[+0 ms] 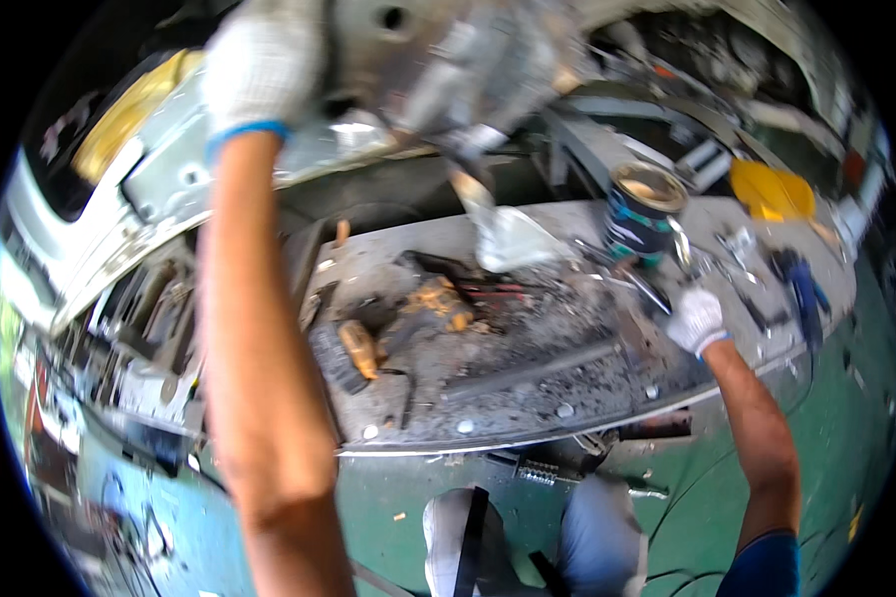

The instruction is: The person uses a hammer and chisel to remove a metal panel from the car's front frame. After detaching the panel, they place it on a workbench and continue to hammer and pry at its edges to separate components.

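Note:
My left hand [267, 65], in a white knit glove with a blue cuff, is raised against the bare metal of a vehicle body panel [194, 149]. Motion smears its fingers, so their pose is unclear. Low over the right side of the worktable [538, 388], my right hand [697, 320] wears the same kind of glove and looks closed. A slim, shiny dark tool [651, 293] runs out from its fingers toward a dark open can [646, 209]. Other loose hand tools [732, 274] lie beside that hand.
A yellow-and-black cordless power tool [356, 348] lies among dark debris at the table's left. A flat metal bar [533, 370] rests near the front edge. At the back right is a yellow piece [773, 189]. A blue-handled tool [804, 294] with a cord lies right.

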A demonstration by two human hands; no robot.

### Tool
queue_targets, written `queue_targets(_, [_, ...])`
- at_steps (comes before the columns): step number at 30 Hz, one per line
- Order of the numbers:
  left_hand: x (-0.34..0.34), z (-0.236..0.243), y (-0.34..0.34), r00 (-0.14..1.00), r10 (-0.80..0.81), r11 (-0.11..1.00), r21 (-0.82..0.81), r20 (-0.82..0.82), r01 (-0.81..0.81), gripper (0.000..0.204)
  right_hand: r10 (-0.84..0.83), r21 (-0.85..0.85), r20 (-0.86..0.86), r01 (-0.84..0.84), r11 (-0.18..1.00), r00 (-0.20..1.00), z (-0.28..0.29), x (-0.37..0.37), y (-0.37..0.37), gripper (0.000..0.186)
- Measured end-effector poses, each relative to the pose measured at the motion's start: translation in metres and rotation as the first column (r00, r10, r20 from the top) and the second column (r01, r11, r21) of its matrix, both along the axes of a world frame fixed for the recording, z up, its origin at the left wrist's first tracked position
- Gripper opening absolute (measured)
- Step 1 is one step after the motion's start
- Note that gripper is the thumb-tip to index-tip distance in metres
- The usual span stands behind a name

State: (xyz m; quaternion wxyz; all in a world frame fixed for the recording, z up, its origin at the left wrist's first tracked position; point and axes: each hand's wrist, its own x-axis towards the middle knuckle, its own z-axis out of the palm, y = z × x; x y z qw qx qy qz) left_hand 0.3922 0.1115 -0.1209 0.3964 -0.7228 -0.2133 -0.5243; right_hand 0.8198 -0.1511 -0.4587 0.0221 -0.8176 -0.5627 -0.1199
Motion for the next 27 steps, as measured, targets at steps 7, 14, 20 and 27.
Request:
queue_targets(7, [0.021,0.012,-0.072,0.919,-0.147,0.862,-0.408,0.365,0.3,0.026,-0.159,-0.124,-0.047,0.152,0.981,0.986,0.019,0.008,-0.035,0.054])
queue_targets(14, [0.013,0.048,-0.087,0.944,-0.074,0.706,-0.652,0.323,0.278,0.028,-0.003,-0.694,-0.285,-0.204,0.691,0.959,0.12,-0.058,-0.129,0.038])
queue_targets(20, [-0.012,0.073,-0.096,0.98,-0.039,0.606,-0.776,0.193,0.177,0.047,-0.342,-0.798,-0.541,-0.34,0.498,0.768,0.159,-0.1,-0.273,0.04])
queue_targets(27, [-0.112,-0.031,-0.247,0.968,0.187,-0.01,-0.985,0.167,0.172,0.055,0.276,-0.607,-0.682,-0.735,0.303,0.677,0.112,-0.107,-0.331,0.016])
